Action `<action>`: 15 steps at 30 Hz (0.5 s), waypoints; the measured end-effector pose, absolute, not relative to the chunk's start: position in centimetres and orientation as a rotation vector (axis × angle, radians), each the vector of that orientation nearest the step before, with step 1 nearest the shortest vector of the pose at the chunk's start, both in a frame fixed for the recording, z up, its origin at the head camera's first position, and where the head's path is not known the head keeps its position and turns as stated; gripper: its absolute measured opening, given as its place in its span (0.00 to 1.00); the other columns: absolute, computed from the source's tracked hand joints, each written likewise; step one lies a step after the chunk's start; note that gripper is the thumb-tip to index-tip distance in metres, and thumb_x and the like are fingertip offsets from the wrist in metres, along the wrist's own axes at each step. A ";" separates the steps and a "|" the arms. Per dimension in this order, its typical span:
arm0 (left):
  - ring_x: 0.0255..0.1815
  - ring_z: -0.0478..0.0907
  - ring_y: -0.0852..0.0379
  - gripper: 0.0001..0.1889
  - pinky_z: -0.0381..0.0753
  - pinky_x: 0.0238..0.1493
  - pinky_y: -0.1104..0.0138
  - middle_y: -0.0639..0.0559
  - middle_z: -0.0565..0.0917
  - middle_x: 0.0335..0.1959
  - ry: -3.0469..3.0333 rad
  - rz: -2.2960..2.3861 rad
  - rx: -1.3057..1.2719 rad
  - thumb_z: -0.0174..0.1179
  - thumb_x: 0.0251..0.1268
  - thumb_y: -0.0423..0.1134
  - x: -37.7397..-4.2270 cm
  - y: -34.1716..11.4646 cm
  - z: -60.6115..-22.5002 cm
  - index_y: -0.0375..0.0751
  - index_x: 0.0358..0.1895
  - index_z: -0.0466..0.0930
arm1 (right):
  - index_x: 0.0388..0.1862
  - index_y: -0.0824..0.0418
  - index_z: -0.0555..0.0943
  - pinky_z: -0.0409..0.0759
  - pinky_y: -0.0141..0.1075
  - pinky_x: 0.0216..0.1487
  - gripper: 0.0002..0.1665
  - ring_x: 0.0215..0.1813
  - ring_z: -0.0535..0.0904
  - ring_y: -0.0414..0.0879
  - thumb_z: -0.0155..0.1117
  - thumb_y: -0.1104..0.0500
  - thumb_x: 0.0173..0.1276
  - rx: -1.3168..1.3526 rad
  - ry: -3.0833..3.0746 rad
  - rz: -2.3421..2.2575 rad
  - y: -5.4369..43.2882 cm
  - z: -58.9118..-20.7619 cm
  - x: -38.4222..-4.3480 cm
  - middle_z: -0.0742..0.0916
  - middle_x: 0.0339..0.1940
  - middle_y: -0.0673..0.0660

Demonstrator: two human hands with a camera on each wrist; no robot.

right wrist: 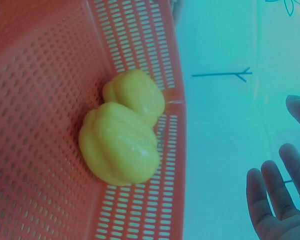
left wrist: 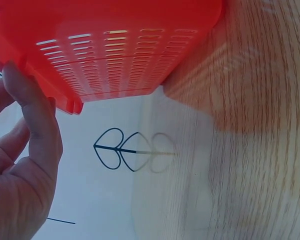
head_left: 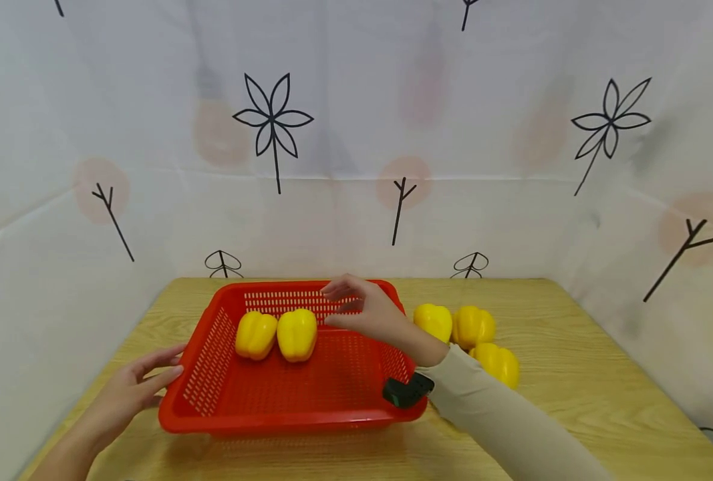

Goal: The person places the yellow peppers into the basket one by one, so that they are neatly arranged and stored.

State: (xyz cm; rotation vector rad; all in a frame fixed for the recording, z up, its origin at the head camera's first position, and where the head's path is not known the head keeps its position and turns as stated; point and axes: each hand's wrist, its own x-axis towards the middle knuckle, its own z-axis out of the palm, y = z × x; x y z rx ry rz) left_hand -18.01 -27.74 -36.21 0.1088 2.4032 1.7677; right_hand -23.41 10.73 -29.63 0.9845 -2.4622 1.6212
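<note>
Two yellow bell peppers lie side by side in the red plastic basket [head_left: 296, 422]: a left pepper [head_left: 256, 335] and a right pepper [head_left: 297, 335]. Over the basket's right half, my right hand [head_left: 368, 310] hovers with fingers spread and slightly bent, holding nothing. The right wrist view shows both peppers, the nearer one [right wrist: 120, 145] partly covering the other, with the hand [right wrist: 282, 200] apart from them. At the basket's left side, the fingers of my left hand [head_left: 124, 397] touch the rim. From the left wrist, loosely bent fingers [left wrist: 37, 120] rest against the rim's outside.
Right of the basket, several yellow peppers sit on the wooden table [head_left: 573, 387], among them a back one [head_left: 474, 327] and a front one [head_left: 496, 364]; my right forearm partly hides this group. A patterned white cloth [head_left: 344, 133] hangs behind the table and along its sides.
</note>
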 end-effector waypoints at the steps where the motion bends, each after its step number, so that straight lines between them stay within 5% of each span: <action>1: 0.43 0.80 0.55 0.30 0.81 0.39 0.57 0.46 0.71 0.55 2.402 1.769 0.107 0.55 0.67 0.44 -18.0 -27.7 -36.2 0.34 0.68 0.59 | 0.52 0.66 0.75 0.75 0.45 0.53 0.24 0.51 0.75 0.49 0.70 0.64 0.57 0.983 -2.460 1.619 10.9 -29.6 -23.3 0.80 0.48 0.57; 15: 0.44 0.79 0.57 0.32 0.81 0.41 0.58 0.38 0.65 0.60 2.383 1.751 0.059 0.55 0.67 0.46 -18.1 -27.6 -36.1 0.36 0.70 0.58 | 0.51 0.64 0.75 0.75 0.45 0.53 0.22 0.52 0.75 0.50 0.69 0.66 0.58 0.952 -2.428 1.651 13.2 -29.8 -22.6 0.79 0.48 0.58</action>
